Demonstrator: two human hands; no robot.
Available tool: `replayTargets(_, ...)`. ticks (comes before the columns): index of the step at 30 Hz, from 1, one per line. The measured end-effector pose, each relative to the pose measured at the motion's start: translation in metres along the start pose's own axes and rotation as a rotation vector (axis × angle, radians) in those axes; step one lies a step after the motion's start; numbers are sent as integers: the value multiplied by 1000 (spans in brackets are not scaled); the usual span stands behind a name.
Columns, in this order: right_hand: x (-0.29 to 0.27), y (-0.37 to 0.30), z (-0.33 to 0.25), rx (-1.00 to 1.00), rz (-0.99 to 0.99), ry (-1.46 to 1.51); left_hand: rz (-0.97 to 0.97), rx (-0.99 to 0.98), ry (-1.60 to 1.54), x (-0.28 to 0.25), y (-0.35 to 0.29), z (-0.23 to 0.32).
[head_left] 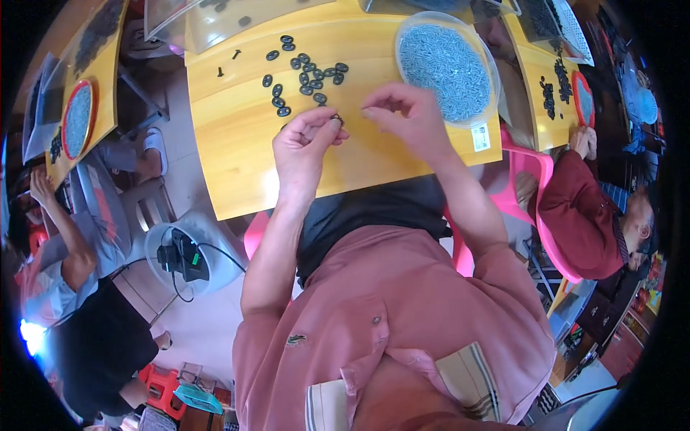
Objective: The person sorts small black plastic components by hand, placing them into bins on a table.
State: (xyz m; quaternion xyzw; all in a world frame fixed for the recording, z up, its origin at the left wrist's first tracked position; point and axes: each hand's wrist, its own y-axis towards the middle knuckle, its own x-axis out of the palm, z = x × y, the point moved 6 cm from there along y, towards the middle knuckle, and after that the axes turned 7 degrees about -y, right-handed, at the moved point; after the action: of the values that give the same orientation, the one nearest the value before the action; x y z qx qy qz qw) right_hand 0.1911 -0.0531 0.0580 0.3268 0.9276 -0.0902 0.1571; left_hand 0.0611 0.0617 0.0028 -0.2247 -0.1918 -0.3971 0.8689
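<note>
Over the near part of the yellow wooden table [237,154], my left hand [302,147] pinches a small black oval piece [337,118] between thumb and forefinger. To its right, a short gap away, my right hand [410,118] is closed in a pinch. Whatever its fingertips hold, if anything, is too small to make out. Beyond my hands lie several loose black oval pieces [307,67], each with two holes. A round clear tub [496,80] full of small bluish-silver screws [442,65] stands beyond my right hand.
Two small black T-shaped pieces [221,72] lie at the table's far left. Clear plastic bins [215,29] line the far edge. Co-workers sit at side tables left [104,93] and right [535,93]. A white bucket [223,266] with black cabled devices stands on the floor at left.
</note>
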Motion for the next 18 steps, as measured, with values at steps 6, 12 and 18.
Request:
replayTargets(6, 26, 2, 0, 10, -43, 53, -1, -11, 6, -1, -3, 3)
replayTargets(12, 28, 2, 1, -4, -31, 68, 4, -19, -59, -1, -3, 4)
replayTargets(18, 27, 4, -4, -44, -6, -98, 17, -12, -14, -2, -2, 3)
